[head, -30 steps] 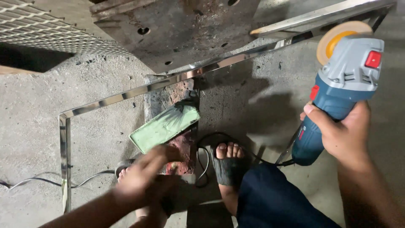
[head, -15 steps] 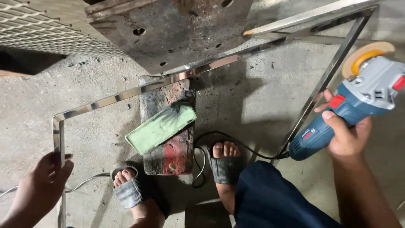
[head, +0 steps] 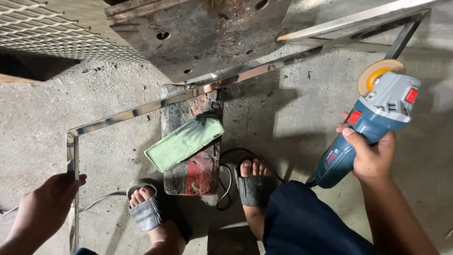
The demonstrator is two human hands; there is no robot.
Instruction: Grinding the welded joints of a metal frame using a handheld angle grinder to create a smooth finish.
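Angle grinder (head: 373, 120) disc (head: 375, 72) half hidden behind housing.

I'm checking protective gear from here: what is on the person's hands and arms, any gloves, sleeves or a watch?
Nothing. The left hand and the right hand are bare: no gloves, no rings in view, no watch or band at either wrist. Both forearms are uncovered as far as the picture shows, with no sleeve edge in sight. No tape or bandage appears on the fingers.
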